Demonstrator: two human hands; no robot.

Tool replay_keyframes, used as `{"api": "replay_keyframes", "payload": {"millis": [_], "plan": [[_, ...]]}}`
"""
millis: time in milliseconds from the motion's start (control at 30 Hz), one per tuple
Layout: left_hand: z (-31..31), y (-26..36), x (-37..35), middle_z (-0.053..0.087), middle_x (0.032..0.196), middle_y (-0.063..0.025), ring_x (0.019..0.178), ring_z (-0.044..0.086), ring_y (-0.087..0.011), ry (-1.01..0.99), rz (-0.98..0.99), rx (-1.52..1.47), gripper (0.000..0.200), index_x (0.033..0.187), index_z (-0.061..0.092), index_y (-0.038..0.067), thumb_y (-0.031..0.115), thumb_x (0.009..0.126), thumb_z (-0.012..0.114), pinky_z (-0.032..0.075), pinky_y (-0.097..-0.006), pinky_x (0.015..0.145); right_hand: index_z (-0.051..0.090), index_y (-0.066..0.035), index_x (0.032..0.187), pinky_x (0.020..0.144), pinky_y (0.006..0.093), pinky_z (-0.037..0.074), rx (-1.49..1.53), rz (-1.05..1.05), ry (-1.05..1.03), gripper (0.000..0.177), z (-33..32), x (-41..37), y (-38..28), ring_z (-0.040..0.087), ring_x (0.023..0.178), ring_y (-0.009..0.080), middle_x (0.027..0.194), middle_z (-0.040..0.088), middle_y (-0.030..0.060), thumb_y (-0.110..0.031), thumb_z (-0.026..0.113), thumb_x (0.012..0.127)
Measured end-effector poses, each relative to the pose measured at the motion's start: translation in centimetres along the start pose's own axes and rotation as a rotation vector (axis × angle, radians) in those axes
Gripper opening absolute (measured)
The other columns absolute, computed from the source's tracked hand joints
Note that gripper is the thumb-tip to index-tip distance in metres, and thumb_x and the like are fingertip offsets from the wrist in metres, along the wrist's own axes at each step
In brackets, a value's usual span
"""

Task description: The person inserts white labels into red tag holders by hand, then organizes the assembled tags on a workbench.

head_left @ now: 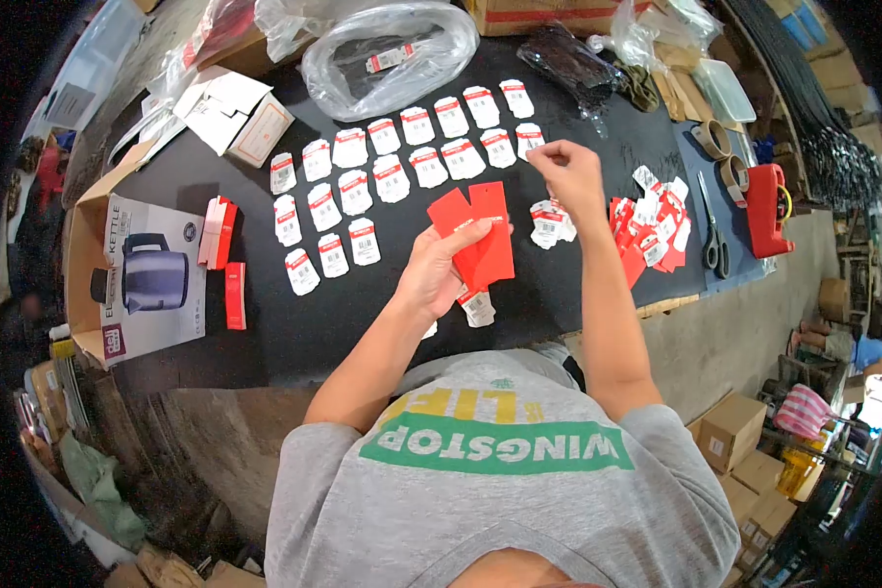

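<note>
My left hand (433, 269) holds several red cards (487, 235) fanned out at the middle of the black table (382, 323). My right hand (570, 176) is raised at the right, thumb and index finger pinched together beside a white label with a red top (528, 137); whether it touches that label is hard to tell. Rows of similar white labels (387, 177) lie across the table beyond my hands. A small stack of labels (546, 227) sits just below my right hand. Another label (477, 308) lies under my left hand.
A heap of red and white cards (652, 225) lies at the right, near scissors (712, 220) and a red tape dispenser (769, 211). Left are a kettle box (152, 274) and red packs (235, 296). A clear plastic bag (392, 57) lies at the far edge.
</note>
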State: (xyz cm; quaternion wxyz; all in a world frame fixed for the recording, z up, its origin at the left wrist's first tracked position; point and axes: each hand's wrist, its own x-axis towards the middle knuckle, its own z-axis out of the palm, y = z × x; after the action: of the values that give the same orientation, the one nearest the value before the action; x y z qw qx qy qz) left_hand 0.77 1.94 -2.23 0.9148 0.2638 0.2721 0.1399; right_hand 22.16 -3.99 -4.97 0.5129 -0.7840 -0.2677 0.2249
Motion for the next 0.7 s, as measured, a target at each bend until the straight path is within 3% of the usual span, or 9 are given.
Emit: {"api": "replay_keyframes", "payload": {"millis": [33,167,333,433,500,700], "plan": [[0.3,0.2,0.0,0.062,0.112,-0.0142,0.102,0.062,-0.0217,0.007,0.004,-0.002,0.036,0.119,0.052,-0.001,0.012,0.087,0.063,0.052,-0.0353,0.086,0.066,0.003,0.081,0.046,0.0199,0.038,0.122,0.027,-0.065,0.020,-0.6,-0.9,-1.7,0.052,0.052,0.0050,0.067,0.064,0.0054,-0.016,0.072,0.077],[1.6,0.6,0.4,0.063,0.112,-0.0148,0.103,0.062,-0.0224,-0.046,-0.012,-0.067,0.036,0.117,0.052,-0.002,0.010,0.086,0.064,0.053,-0.0348,0.085,0.064,0.003,0.088,0.044,0.0190,0.039,0.439,0.061,-0.192,0.016,-2.6,-2.9,-4.0,0.056,0.051,0.0075,0.073,0.065,0.0087,-0.009,0.070,0.080],[1.9,-0.6,1.3,0.062,0.114,-0.0159,0.104,0.062,-0.0229,-0.021,0.015,0.003,0.036,0.117,0.052,-0.002,0.008,0.085,0.065,0.052,-0.0340,0.087,0.064,0.003,0.089,0.047,0.0196,0.042,0.474,0.062,-0.230,0.016,-3.7,-5.0,-5.6,0.060,0.054,0.0099,0.073,0.066,0.0091,-0.009,0.070,0.080],[2.2,-1.2,1.7,0.065,0.105,-0.0136,0.095,0.065,-0.0201,-0.004,0.047,0.035,0.030,0.110,0.056,-0.001,0.005,0.083,0.067,0.053,-0.0319,0.083,0.064,0.003,0.088,0.048,0.0200,0.043,0.451,0.055,-0.247,0.015,-3.4,-6.0,-5.5,0.062,0.056,0.0103,0.070,0.065,0.0078,-0.009,0.070,0.081],[2.2,-1.7,2.0,0.068,0.095,-0.0105,0.083,0.067,-0.0159,0.073,0.193,0.140,0.024,0.101,0.062,-0.001,0.001,0.079,0.071,0.055,-0.0286,0.073,0.065,0.003,0.088,0.048,0.0197,0.043,0.460,0.057,-0.252,0.015,-2.8,-6.6,-5.3,0.061,0.055,0.0095,0.066,0.064,0.0055,-0.009,0.070,0.081],[2.5,-1.9,2.1,0.068,0.091,-0.0079,0.079,0.065,-0.0123,0.091,0.252,0.277,0.020,0.097,0.064,-0.001,0.003,0.079,0.072,0.054,-0.0263,0.070,0.065,0.003,0.088,0.048,0.0183,0.043,0.429,0.007,-0.162,0.012,-1.1,-7.6,-4.6,0.055,0.052,0.0057,0.067,0.063,0.0040,-0.005,0.070,0.081]]}}
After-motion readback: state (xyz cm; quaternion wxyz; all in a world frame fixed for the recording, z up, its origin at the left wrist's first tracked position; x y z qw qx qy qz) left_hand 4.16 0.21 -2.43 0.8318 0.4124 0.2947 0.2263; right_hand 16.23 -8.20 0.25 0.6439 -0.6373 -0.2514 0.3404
